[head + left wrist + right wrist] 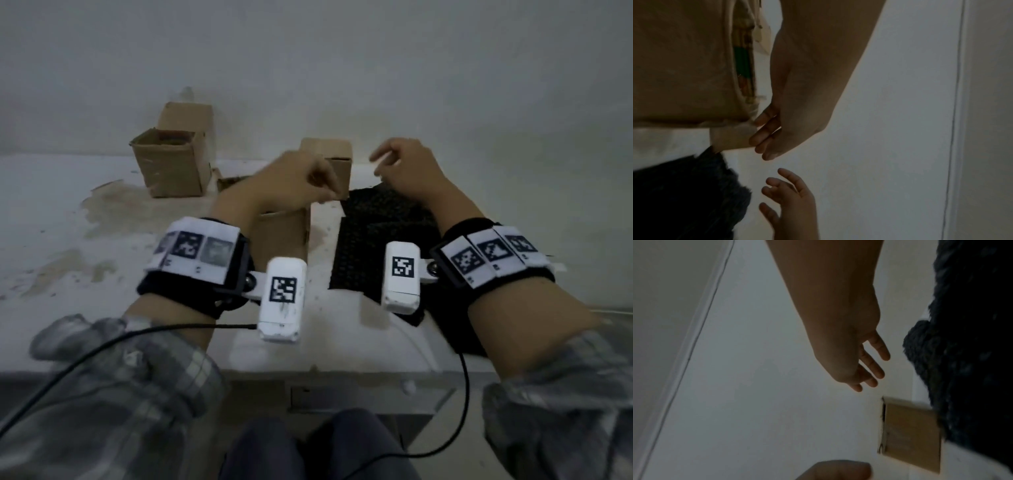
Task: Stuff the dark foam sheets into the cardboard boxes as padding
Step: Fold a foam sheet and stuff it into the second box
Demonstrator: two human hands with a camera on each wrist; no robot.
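Note:
A stack of dark foam sheets (373, 233) lies flat on the white table, right of centre. My right hand (400, 164) hovers over its far end with the fingers (871, 369) spread and nothing in them. A small cardboard box (284, 233) stands left of the foam, partly hidden under my left wrist. My left hand (308, 181) is above this box, loosely curled and holding nothing. In the left wrist view its fingertips (764, 139) lie at the edge of a box flap (731, 138). Another small box (337, 154) stands just behind both hands.
A larger open cardboard box (171, 168) stands at the back left against the pale wall, with something dark inside. The table (68, 222) is stained on the left. Black cables hang from both wrists over the front edge.

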